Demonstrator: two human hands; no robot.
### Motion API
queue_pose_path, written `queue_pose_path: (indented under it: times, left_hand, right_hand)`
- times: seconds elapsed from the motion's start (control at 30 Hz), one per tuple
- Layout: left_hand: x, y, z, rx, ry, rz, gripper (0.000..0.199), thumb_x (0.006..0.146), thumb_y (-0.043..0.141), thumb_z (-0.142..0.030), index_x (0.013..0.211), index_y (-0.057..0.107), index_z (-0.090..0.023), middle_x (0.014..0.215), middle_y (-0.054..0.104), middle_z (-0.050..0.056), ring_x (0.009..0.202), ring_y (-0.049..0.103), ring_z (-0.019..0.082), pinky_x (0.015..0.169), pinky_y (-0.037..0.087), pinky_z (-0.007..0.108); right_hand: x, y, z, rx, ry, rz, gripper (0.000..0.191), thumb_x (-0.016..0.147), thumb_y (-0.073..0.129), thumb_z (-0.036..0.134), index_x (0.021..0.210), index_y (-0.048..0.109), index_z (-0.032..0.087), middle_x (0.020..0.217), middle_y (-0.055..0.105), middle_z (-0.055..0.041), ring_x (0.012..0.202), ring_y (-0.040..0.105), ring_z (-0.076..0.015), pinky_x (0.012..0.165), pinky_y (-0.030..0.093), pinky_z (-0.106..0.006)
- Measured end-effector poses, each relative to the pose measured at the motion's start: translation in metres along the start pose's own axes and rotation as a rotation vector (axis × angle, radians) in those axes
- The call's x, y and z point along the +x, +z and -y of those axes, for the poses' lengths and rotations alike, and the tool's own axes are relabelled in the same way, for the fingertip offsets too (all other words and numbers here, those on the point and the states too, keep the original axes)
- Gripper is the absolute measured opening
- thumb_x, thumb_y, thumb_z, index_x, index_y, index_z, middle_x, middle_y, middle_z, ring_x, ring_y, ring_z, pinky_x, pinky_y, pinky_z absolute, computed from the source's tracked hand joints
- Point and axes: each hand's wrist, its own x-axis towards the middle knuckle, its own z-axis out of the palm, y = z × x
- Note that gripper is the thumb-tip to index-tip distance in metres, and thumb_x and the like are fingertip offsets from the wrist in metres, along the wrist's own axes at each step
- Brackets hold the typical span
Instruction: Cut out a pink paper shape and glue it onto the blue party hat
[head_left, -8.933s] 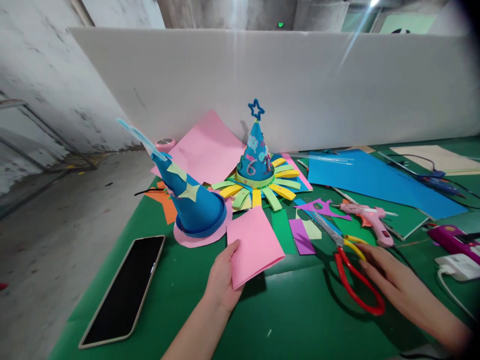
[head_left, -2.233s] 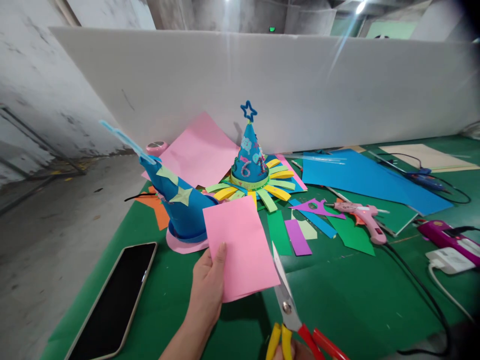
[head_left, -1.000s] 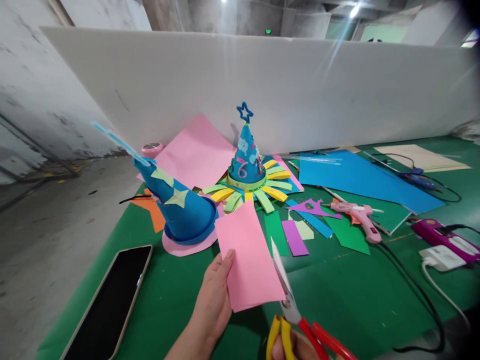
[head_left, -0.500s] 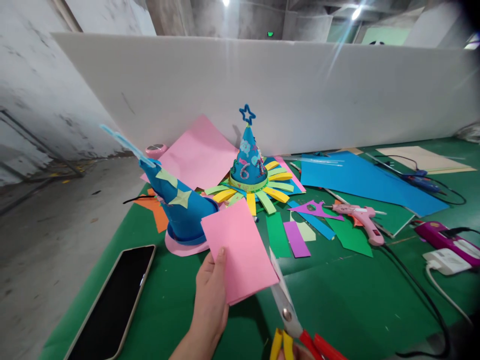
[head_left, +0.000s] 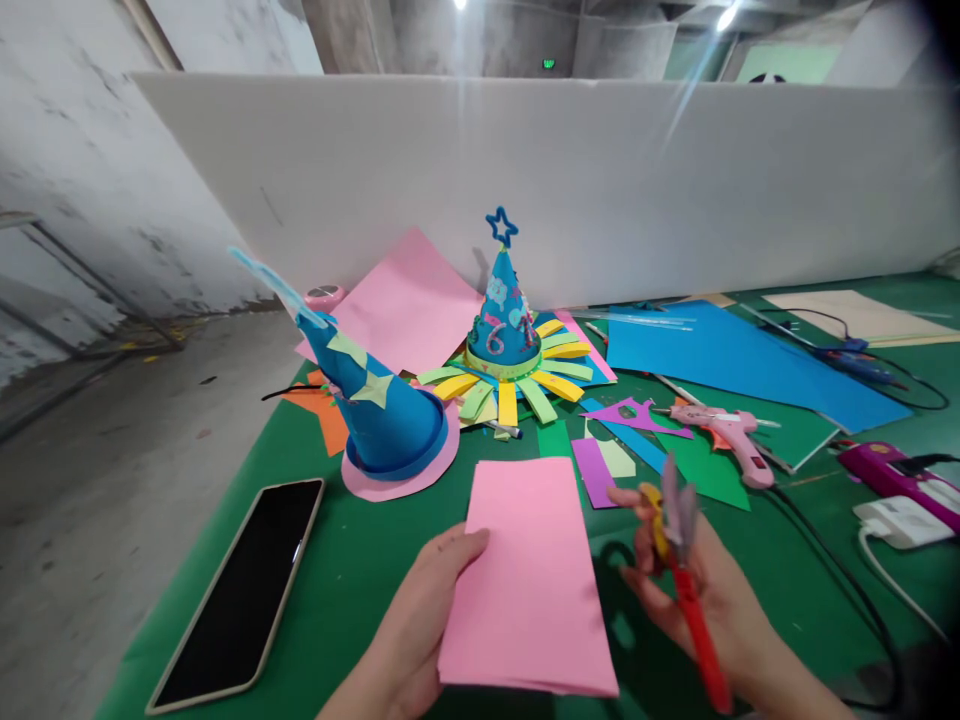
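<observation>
Folded pink paper (head_left: 529, 585) is held at its left edge by my left hand (head_left: 424, 610), thumb on top and the other fingers beneath. To the right of the paper, my right hand (head_left: 705, 600) has a pair of scissors (head_left: 686, 570) with red and yellow handles; their blades point up and are blurred. The index finger and thumb of that hand stick out toward the paper, apart from it. Beyond the left hand, a blue cone hat (head_left: 382, 405) with pale green stars leans on its pink brim. Further back stands a decorated blue party hat (head_left: 502, 325) on a fringe of yellow and green strips.
A phone (head_left: 244, 590) lies at the left table edge. On the right are a pink glue gun (head_left: 724, 435), its black cord, a white plug adapter (head_left: 904, 522) and blue sheets (head_left: 735, 350). Purple scraps (head_left: 594, 472) lie beyond the paper. A white board (head_left: 525, 180) borders the back.
The scissors have left the paper's right edge and swung up and right in my right hand. The pink paper has turned upright, lower and to the right, in my left hand.
</observation>
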Motion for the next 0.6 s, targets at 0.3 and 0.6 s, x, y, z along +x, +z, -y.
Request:
queue_pose_path:
  times: [0.3,0.6]
  left_hand:
    - [0.005,-0.009,0.004,-0.026,0.168,0.078,0.029,0.076,0.047,-0.039,0.062,0.056,-0.014,0.038,0.049,-0.002,0.037,0.047,0.011,0.050,0.043,0.026]
    - [0.010,0.009,0.000,0.030,0.295,0.211,0.048,0.054,0.070,-0.036,0.094,0.063,-0.010,0.091,0.066,0.015,0.083,0.060,0.027,0.073,0.045,0.035]
  right_hand:
    - [0.036,0.021,0.038,-0.023,-0.002,0.084,0.033,0.061,0.064,0.017,0.085,0.042,0.024,0.071,0.049,0.0047,0.061,0.048,-0.0110,0.057,0.040,-0.023]
    - [0.040,0.032,0.042,0.134,0.213,0.097,0.029,0.066,0.064,0.033,0.073,0.039,0.020,0.057,0.036,0.0083,0.045,0.030,-0.0047,0.039,0.022,-0.019]
